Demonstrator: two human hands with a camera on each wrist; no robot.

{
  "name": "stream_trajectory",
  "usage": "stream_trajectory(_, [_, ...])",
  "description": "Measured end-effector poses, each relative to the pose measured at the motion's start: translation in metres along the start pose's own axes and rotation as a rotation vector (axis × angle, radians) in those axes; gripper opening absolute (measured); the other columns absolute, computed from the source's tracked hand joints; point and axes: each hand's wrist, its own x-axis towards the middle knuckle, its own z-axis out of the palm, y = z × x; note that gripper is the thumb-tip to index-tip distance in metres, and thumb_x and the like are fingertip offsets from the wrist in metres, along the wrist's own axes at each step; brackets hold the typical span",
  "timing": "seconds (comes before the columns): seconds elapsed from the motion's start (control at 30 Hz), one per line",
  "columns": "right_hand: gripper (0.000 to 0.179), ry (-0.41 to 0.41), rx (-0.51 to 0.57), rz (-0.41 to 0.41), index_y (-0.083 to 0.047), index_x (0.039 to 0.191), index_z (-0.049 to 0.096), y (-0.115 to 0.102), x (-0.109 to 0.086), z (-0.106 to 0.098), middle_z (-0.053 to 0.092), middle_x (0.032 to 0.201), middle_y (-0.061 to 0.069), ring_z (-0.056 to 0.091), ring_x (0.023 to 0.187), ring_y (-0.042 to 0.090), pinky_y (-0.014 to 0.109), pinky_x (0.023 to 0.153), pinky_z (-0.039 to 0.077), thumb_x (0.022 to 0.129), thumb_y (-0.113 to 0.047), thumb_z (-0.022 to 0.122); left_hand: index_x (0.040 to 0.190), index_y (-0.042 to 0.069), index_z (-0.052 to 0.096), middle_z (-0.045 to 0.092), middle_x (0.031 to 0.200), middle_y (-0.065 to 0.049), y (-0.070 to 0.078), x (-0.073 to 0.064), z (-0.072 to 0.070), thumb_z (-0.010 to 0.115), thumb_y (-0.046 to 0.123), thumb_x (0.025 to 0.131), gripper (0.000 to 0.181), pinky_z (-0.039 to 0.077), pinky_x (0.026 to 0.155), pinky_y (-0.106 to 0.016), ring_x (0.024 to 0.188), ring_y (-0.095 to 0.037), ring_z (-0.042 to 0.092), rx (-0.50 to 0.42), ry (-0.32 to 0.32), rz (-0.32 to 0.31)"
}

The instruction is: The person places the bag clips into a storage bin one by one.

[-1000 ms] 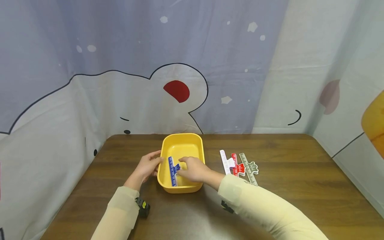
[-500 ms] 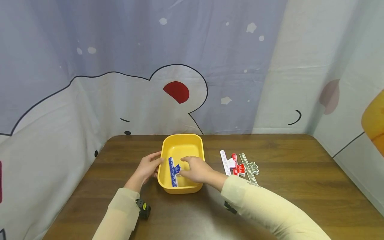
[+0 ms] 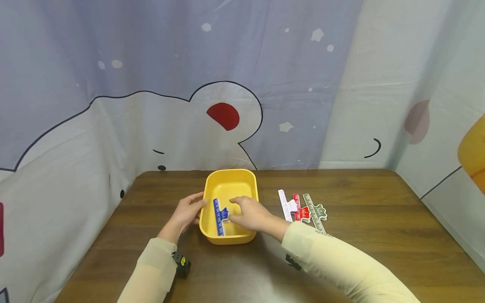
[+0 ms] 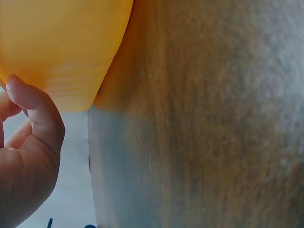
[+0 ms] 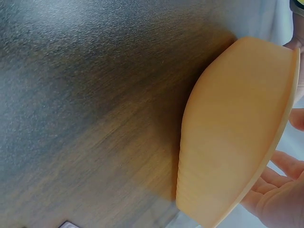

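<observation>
A yellow plastic bin (image 3: 229, 240) stands on the table, and a blue page clip (image 3: 219, 218) with a piano-key print lies inside on its left. My left hand (image 3: 186, 211) holds the bin's left side, thumb at the rim; the left wrist view shows the same hand (image 4: 35, 147) against the yellow wall (image 4: 61, 42). Over the bin's right half is my right hand (image 3: 250, 214), thumb and forefinger spread apart, thumb tip right beside the blue clip. In the right wrist view the bin wall (image 5: 237, 118) hides part of the right hand (image 5: 280, 202).
Right of the bin, a white page clip (image 3: 285, 206), a red one (image 3: 302, 212) and a green one (image 3: 316, 212) lie in a row on the wooden table (image 3: 363, 210). Behind the table hangs a printed curtain (image 3: 295, 84).
My right hand has shifted slightly right, and its thumb has come off the blue page clip, which stays in the bin. The left hand has kept its place on the bin.
</observation>
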Motion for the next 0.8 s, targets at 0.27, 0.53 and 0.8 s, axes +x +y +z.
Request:
stream_trajectory(0.27, [0.051,0.009,0.004,0.001,-0.005,0.13,0.056,0.0019,-0.0027,-0.0037,0.056,0.132,0.013,0.051,0.126,0.027,0.041,0.106,0.04,0.086,-0.03,0.064,0.141,0.013,0.042,0.062,0.096,-0.016,-0.0015,-0.0003,0.0002,0.055,0.025,0.096,0.049,0.053,0.055,-0.027,0.061,-0.017,0.058,0.01,-0.001,-0.006])
stream_trajectory(0.53, [0.05,0.007,-0.006,0.002,-0.007,0.13,0.056,0.0029,-0.0047,-0.0066,0.056,0.134,0.012,0.05,0.127,0.027,0.041,0.107,0.039,0.087,-0.031,0.063,0.142,0.015,0.041,0.06,0.099,-0.016,-0.0021,-0.0006,-0.0005,0.054,0.027,0.096,0.05,0.053,0.055,-0.026,0.064,-0.018,0.057,0.03,0.003,-0.016])
stream_trajectory(0.8, [0.051,0.016,0.0,0.011,-0.007,0.13,0.056,0.0076,-0.0071,-0.0097,0.055,0.134,0.012,0.05,0.126,0.029,0.043,0.106,0.04,0.086,-0.031,0.064,0.142,0.016,0.041,0.061,0.103,-0.016,-0.0005,-0.0004,-0.0004,0.054,0.028,0.095,0.049,0.052,0.056,-0.025,0.066,-0.019,0.058,0.038,0.004,-0.017])
